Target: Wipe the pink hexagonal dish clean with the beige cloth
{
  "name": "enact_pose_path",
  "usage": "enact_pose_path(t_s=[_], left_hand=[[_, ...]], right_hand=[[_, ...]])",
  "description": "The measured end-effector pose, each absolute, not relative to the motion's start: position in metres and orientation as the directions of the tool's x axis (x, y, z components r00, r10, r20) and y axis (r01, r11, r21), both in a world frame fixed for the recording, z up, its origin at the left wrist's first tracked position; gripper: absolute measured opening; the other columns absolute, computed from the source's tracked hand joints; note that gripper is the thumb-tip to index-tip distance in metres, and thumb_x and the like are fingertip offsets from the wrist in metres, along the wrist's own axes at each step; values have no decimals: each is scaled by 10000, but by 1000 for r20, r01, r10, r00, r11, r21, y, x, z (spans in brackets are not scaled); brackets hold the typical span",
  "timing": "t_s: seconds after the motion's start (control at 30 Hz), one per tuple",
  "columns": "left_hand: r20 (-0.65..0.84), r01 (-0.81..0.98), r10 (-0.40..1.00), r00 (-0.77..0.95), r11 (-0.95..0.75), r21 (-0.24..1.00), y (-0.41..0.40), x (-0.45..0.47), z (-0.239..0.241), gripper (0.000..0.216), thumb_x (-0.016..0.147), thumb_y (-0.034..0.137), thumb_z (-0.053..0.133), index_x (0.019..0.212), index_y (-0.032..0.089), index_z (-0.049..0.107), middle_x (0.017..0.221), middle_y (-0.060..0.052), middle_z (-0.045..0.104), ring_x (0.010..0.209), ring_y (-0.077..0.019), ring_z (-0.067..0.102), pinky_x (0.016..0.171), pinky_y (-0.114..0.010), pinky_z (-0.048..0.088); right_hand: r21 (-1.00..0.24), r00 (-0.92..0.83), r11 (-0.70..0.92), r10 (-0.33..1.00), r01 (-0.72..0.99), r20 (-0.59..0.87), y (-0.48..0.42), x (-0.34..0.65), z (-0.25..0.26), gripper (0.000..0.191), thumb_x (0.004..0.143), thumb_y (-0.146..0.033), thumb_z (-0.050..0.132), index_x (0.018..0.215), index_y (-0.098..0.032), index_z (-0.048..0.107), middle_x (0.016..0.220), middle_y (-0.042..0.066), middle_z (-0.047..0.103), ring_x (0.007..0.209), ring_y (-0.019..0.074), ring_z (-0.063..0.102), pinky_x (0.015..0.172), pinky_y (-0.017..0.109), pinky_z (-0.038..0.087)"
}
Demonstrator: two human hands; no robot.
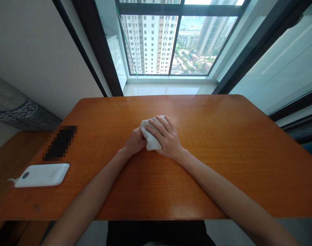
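White and crumpled, a small cloth wad [151, 136] sits near the middle of the orange-brown wooden surface [222, 153], bunched between both hands. The right hand [166, 138] lies over it from the right, fingers spread across the top and curled down onto the fabric, so its grip is closed on the cloth. The left hand [135, 140] presses in from the left side; its fingers are mostly hidden behind the bundle, yet it appears to be closed against the cloth as well. As for how far the work has come, the cloth is gathered into a compact lump rather than spread flat, and it rests on the wood rather than being lifted; the surface around it shows a glossy sheen with no obvious spill or streak, so I cannot judge how much has been wiped and how much remains. The fabric looks soft, pale and wrinkled, with a folded corner pointing toward the person. Well apart to the left lie a white rounded rectangular power bank [42, 175] and a dark blurred oblong object [60, 142].
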State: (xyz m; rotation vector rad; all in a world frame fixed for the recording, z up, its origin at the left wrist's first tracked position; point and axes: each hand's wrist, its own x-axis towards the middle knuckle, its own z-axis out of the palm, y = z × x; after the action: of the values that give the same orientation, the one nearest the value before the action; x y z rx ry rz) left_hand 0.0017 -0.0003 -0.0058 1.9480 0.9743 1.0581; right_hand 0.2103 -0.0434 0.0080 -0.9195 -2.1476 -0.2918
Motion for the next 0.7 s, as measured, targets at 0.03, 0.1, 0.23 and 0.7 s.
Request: enact_pose_path(t_s=[0.03, 0.1, 0.23, 0.7], left_hand=[[340, 286, 863, 374, -455, 843, -1, 2, -5, 199, 850, 345, 753, 905, 197, 632, 816, -16, 707, 671, -161, 581, 589, -316, 537], [320, 290, 875, 363, -433, 854, -1, 3, -3, 245, 831, 367, 781, 896, 199, 615, 796, 0, 687, 658, -146, 554, 571, -295, 519], [334, 263, 868, 368, -442, 858, 0, 4, -4, 287, 852, 396, 805, 953, 192, 630, 899, -23, 753, 727, -161, 634, 654, -301, 592], [360, 266, 841, 403, -484, 834, -2, 6, 1, 400, 911, 485, 832, 1131, 195, 667, 940, -34, 776, 829, -209, 733, 809, -357, 626]], right_hand=[[-92, -428, 705, 523, 703, 737, -43, 210, 8, 655, 1037, -477, 652, 1662, -320, 535, 1678, 75, 626, 1628, 398, 501, 1411, 663, 313], [-111, -394, 688, 532, 717, 750, -43, 210, 7, 634, 1047, -517, 639, 1645, -322, 556, 1669, 78, 632, 1619, 396, 512, 1402, 655, 333], [-175, -345, 682, 554, 710, 757, -42, 210, 7, 620, 1049, -551, 629, 1626, -329, 581, 1662, 79, 635, 1610, 401, 521, 1388, 656, 358], [-355, -236, 654, 639, 667, 732, -39, 215, 9, 566, 1057, -530, 610, 1589, -337, 626, 1652, 79, 635, 1606, 388, 527, 1358, 642, 426]])
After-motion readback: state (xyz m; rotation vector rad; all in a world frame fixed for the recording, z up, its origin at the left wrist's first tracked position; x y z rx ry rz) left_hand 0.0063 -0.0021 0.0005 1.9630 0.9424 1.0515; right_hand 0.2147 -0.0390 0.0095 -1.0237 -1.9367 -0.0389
